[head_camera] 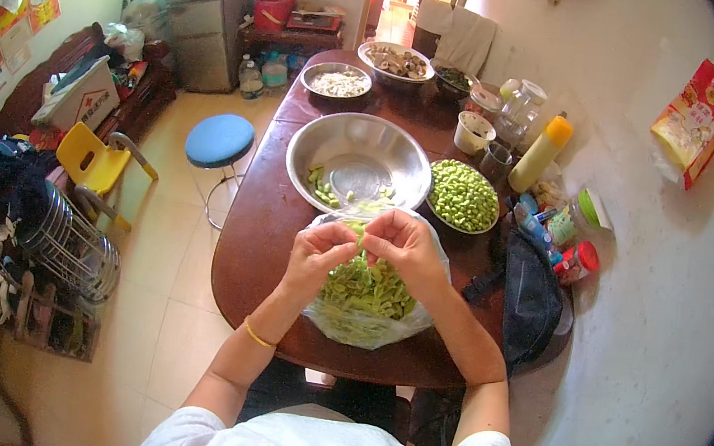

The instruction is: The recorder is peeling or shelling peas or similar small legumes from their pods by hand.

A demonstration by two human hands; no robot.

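My left hand [319, 255] and my right hand [406, 252] meet over a clear plastic bag [348, 333] full of green pods and shells [375, 288]. Between the fingertips of both hands is a small green pod [356, 228], partly hidden by the fingers. Just beyond the bag lies a wide stainless steel basin [363, 129], with several green pods [322, 187] at its near left side. To the right of the basin, a bowl [463, 197] is heaped with shelled green beans.
The brown wooden table [252, 236] also holds a plate of mushrooms [396, 63], a plate of pale chopped food [337, 81], a glass jar [523, 109], a yellow-capped bottle [541, 152] and a black bag [530, 302]. A blue stool [220, 141] stands left.
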